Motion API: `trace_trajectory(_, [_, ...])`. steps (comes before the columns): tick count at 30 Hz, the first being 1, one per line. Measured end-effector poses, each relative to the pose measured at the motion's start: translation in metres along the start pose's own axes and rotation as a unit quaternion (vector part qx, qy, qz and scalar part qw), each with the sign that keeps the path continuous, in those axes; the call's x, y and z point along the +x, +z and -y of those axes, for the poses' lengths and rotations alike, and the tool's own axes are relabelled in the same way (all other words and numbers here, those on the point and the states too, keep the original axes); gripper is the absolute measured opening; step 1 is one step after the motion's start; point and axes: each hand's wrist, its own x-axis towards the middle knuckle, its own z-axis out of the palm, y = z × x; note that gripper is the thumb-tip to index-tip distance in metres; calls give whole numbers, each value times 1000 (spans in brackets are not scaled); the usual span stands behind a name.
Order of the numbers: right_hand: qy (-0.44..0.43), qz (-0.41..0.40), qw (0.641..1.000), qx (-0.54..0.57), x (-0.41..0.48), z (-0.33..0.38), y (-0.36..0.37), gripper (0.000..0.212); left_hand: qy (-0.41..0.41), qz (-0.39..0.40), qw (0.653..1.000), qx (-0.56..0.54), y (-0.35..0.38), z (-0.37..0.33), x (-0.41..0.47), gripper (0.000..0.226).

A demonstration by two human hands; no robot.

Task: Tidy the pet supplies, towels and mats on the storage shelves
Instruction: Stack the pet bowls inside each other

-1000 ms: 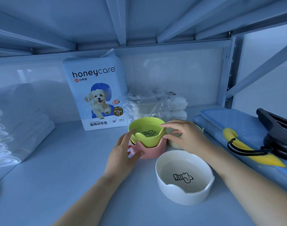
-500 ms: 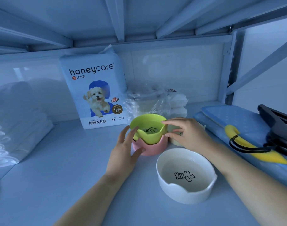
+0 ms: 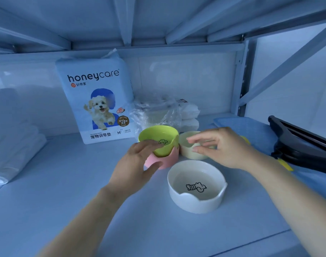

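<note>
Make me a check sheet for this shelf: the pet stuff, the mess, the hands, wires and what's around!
Surface: pale shelf board.
Job's things: green bowl nested in pink bowl; cream bowl beside them; white bowl in front; training pad pack upright at back; folded towels left; blue mat right.
Clutter: plastic-wrapped pack behind the bowls; black plastic items on the mat.
Hands: left hand grips the pink bowl, fingers on the green rim; right hand open above the cream bowl.
Cables: nothing seen.
Surroundings: metal shelf frame overhead; pale wall behind.
</note>
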Motion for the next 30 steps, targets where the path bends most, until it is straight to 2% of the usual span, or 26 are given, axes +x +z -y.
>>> trace_trajectory(2, [18, 26, 999, -12, -19, 4, -4, 22, 46, 19, 998, -25, 0, -10, 0, 32])
trace_trajectory(7, [42, 48, 998, -30, -57, 13, -8, 21, 90, 68, 990, -82, 0, -29, -1, 23])
trace_trajectory(13, [51, 63, 994, -72, -83, 12, -10, 38, 107, 130, 977, -134, -6, -42, -2, 30])
trace_trajectory(18, [47, 90, 987, -124, -89, 8, -2, 33, 106, 143, 971, -157, 2, -49, -6, 34])
trace_trajectory(22, [25, 103, 984, -145, -86, 9, 5, 18, 94, 125, 976, -153, 4, -50, -10, 35])
trace_trajectory(30, [8, 60, 988, -139, -80, 9, -7, 11, 86, 84, 975, -187, -3, -49, -11, 32])
